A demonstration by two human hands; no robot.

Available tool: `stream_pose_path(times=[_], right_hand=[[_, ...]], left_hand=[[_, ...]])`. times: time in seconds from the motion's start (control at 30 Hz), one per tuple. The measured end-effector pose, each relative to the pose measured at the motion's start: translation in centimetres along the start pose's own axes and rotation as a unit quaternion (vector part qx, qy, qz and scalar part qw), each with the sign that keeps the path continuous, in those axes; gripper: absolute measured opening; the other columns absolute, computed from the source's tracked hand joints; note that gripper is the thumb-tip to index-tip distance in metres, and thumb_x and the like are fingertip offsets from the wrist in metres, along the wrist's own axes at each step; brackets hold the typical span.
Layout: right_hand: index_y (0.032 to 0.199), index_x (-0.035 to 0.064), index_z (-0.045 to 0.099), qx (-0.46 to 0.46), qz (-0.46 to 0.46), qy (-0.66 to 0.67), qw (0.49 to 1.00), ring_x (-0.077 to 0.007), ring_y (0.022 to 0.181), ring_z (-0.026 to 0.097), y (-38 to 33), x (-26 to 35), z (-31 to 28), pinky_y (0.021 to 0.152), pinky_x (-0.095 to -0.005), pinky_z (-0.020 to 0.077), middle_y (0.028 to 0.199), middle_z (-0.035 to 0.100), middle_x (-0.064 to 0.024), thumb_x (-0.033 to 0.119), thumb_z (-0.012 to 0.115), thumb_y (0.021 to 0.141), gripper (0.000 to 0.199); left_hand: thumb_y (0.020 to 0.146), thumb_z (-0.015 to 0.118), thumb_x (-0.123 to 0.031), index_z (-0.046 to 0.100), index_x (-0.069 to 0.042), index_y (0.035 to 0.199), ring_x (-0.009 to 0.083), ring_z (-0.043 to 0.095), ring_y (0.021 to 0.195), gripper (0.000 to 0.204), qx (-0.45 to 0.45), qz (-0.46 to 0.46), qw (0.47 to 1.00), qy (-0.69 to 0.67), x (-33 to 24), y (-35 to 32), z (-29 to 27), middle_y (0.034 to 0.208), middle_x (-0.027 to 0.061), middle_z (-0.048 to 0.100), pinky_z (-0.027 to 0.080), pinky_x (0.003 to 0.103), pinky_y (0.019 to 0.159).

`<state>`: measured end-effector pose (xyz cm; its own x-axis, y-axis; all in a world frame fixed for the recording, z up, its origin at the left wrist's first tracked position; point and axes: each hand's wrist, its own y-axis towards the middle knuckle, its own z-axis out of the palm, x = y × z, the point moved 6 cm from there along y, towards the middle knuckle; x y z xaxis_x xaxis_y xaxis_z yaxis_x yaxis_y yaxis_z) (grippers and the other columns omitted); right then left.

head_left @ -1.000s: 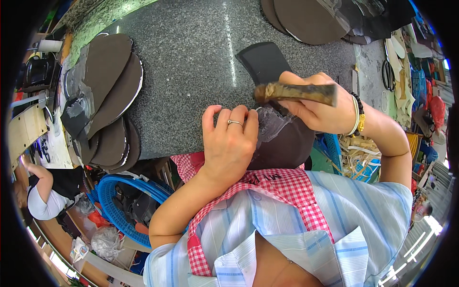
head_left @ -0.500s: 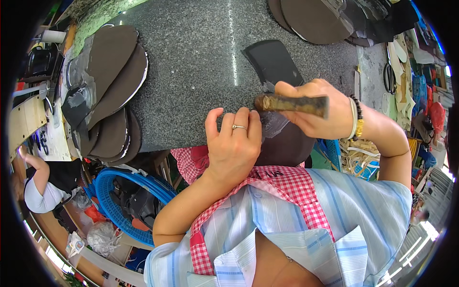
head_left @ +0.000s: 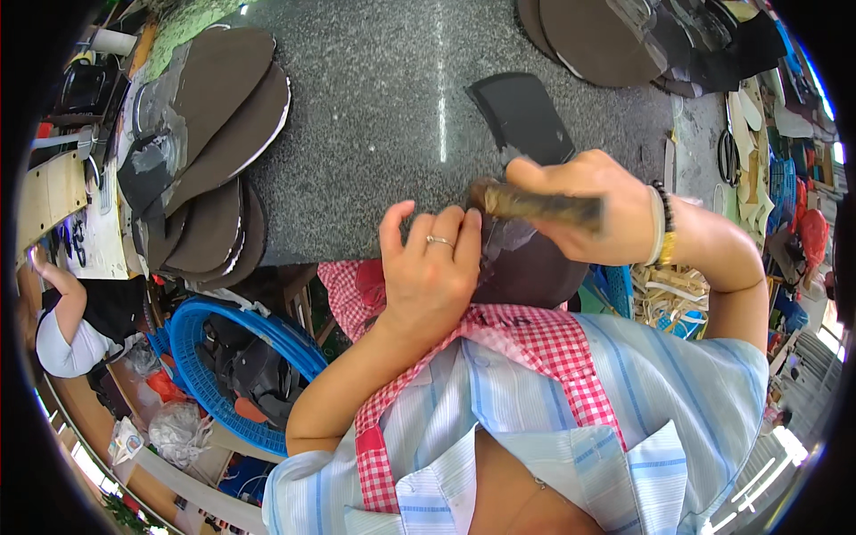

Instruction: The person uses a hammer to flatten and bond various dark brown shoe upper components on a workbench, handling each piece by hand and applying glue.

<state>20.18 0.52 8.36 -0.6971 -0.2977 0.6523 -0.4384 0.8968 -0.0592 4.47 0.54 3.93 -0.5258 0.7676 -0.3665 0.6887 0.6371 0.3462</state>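
We've got open grey tabletop [head_left: 357, 125] straight ahead of our left fingers [head_left: 467, 236], but the brown stack [head_left: 218, 152] walls off their far left and the brown tool [head_left: 544, 207] crowds their right.

Speckled grey stone-look bench [head_left: 357, 116]: glossy. Dark-brown rounded sheets [head_left: 227, 76], bench's left edge: matt. Brown wooden-looking stubby tool [head_left: 544, 209]: mottled.

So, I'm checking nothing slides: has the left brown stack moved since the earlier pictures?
No; against the tabletop, the brown stack keeps its place; only the view shifted.
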Motion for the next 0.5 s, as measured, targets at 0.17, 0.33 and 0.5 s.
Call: stream_pose_path(times=[0.17, 0.33, 0.5], right_hand=[[0.111, 0.0063, 0.050, 0.058, 0.037, -0.090, 0.994, -0.0390, 0.061, 0.064, 0.7, -0.6, 0.5, 0.054, -0.0470, 0.0489, 0.064, 0.062, -0.0146, 0.011, 0.068, 0.078, 0.037], [0.104, 0.0078, 0.058, 0.100, -0.006, -0.135, 0.986, -0.0338, 0.058, 0.063, 1.1, 1.2, 1.0, 0.053, -0.0457, 0.0497, 0.061, 0.058, -0.0126, 0.010, 0.064, 0.083, 0.022], [0.100, 0.0031, 0.064, -0.060, -0.028, -0.060, 0.996, -0.0325, 0.065, 0.063, 1.0, -0.9, -2.1, 0.059, -0.0421, 0.0511, 0.088, 0.063, -0.0117, 0.012, 0.064, 0.088, 0.015]], left_hand=[[0.082, 0.075, -0.011, 0.070, -0.008, 0.096, 0.0173, 0.061, 0.080, 0.015, 0.002, -0.012, 1.000, -0.027, 0.8, -0.8, -0.2, 0.088, -0.0005, 0.064, 0.039, 0.042, 0.095], [0.081, 0.073, -0.009, 0.065, -0.007, 0.086, 0.0243, 0.059, 0.089, 0.010, -0.045, -0.047, 0.996, -0.060, 0.9, -0.3, -0.7, 0.093, 0.0037, 0.064, 0.040, 0.041, 0.090], [0.083, 0.069, -0.007, 0.061, -0.008, 0.089, 0.0309, 0.060, 0.086, 0.010, -0.071, -0.092, 0.987, -0.107, 3.0, 1.6, -0.7, 0.088, 0.0087, 0.063, 0.043, 0.042, 0.081]])
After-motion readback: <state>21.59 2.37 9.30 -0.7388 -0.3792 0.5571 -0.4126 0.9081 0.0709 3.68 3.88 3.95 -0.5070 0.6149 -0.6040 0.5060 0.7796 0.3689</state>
